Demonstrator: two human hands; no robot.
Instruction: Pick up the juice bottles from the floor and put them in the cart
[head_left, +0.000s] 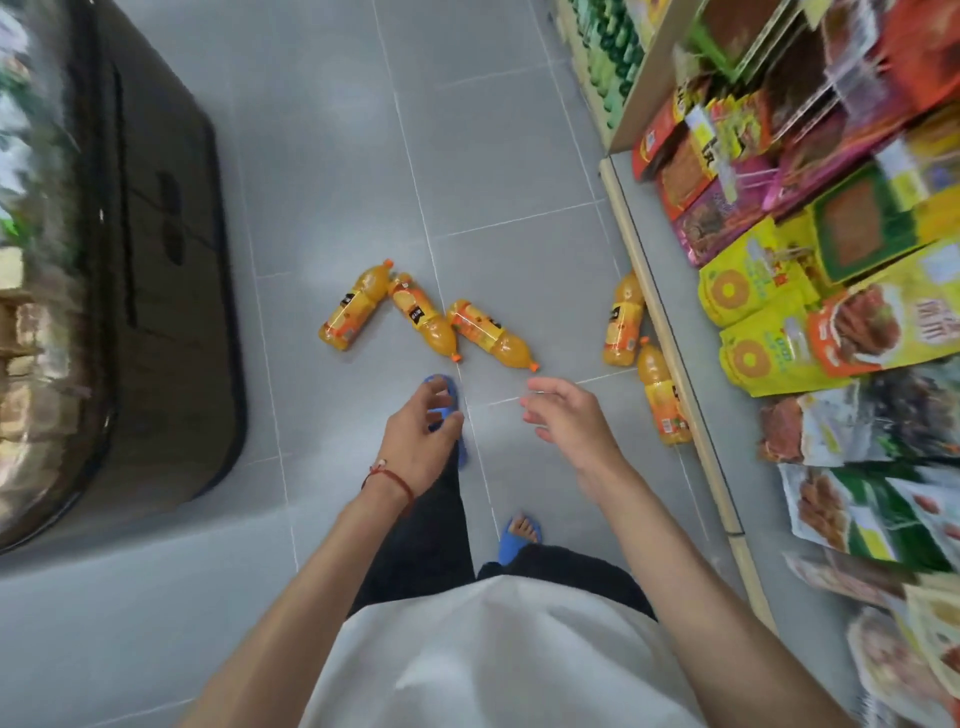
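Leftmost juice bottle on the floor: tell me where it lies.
Head view, left of centre: the leftmost juice bottle lies on its side on the floor, between the dark cabinet and a second bottle, beyond the left hand.

You wear a white shirt, dark trousers and blue open-toed sandals. A red cord bracelet with a small pale bead circles the wrist of your left hand. Both forearms are bare along their visible length.

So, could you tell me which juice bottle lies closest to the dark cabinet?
The leftmost bottle, the only one of the middle three whose cap points away from you.
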